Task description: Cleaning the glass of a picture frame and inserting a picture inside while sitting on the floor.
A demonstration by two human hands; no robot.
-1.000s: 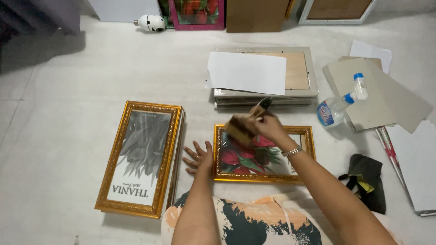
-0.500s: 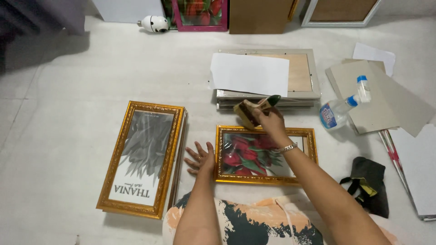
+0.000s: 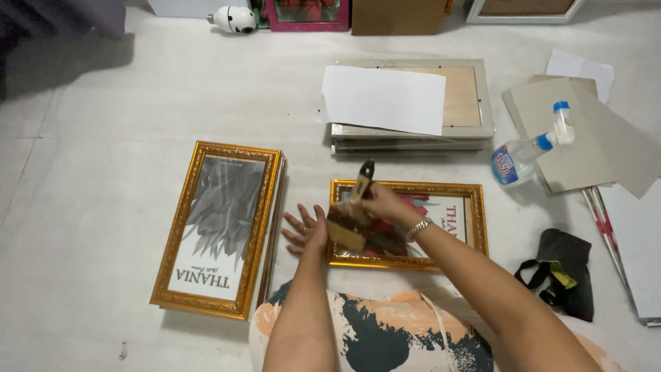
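Observation:
A small gold picture frame (image 3: 475,220) with a red flower print lies on the white floor in front of me. My right hand (image 3: 382,203) grips a wide paintbrush (image 3: 348,220), its bristles down over the frame's left part and its dark handle pointing up. Flat on the floor, fingers spread, my left hand (image 3: 303,226) rests against the left edge of that frame. A taller gold frame (image 3: 222,227) with a grey leaf print lies to the left, on top of another frame.
A stack of pale frames (image 3: 475,96) with a white sheet (image 3: 384,98) on top lies behind. To the right are a spray bottle (image 3: 527,150), grey cardboard sheets (image 3: 599,138) and a black pouch (image 3: 561,272). A white round camera (image 3: 234,18) and more frames stand at the far edge.
My right hand has swept the brush from the frame's upper edge down and to the left over the glass. My left hand has stayed flat beside the frame.

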